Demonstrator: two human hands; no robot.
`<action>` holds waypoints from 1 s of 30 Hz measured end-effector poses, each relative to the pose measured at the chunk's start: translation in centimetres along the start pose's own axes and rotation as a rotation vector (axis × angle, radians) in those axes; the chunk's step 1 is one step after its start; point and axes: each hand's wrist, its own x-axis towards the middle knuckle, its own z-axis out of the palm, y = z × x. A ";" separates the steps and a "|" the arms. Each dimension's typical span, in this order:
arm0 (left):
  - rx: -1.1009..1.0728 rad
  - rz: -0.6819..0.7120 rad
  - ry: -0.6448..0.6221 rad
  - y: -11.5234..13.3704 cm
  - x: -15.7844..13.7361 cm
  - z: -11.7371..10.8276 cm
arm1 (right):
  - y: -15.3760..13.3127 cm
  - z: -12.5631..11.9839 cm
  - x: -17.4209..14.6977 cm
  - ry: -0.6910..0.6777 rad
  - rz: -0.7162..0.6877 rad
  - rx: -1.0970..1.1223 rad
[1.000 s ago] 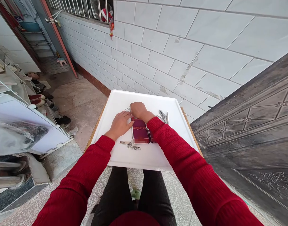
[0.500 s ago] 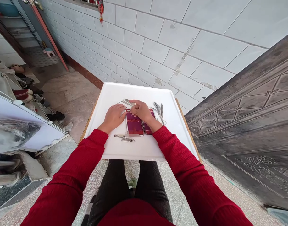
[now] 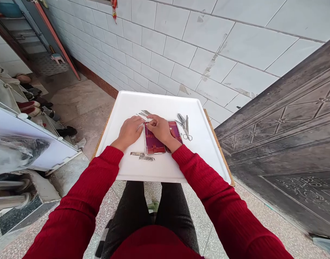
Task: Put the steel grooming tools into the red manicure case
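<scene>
A maroon manicure case (image 3: 155, 147) lies unfolded on the white tabletop (image 3: 165, 172), with elastic loops across its lining. My right hand (image 3: 161, 129) is over the case's upper part, its fingertips pinched on a thin metal manicure tool (image 3: 147, 120); most of that tool is hidden. Beside the upper left edge of the case rests my left hand (image 3: 129, 131), fingers stretched towards it and thumb apart. Several slim metal tools (image 3: 145, 112) lie just beyond my fingertips. Two nail clippers, one upper (image 3: 137, 154) and one lower (image 3: 146, 158), lie in front of the case.
Right of the case are small scissors (image 3: 187, 137) and plier-like nippers (image 3: 181, 118) with another slim tool. A tiled wall (image 3: 175, 46) stands behind the table. To the right is a dark patterned door panel (image 3: 284, 144); shoes on a rack (image 3: 32, 108) are at the left.
My right hand has drawn slightly nearer with its fingertips lower, over the case's upper left part. More of the case's right half shows. My left hand stays at the left edge.
</scene>
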 end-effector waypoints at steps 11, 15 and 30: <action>0.011 -0.010 0.008 0.3 0.0 0.0 | 0.3 0.3 0.2 -0.036 -0.007 -0.022; 0.012 -0.003 0.016 0.2 0.0 0.1 | 0.3 0.3 0.2 -0.048 -0.014 -0.085; 0.009 -0.014 0.020 0.2 -0.1 0.1 | 0.2 0.5 -0.2 -0.029 -0.109 -0.382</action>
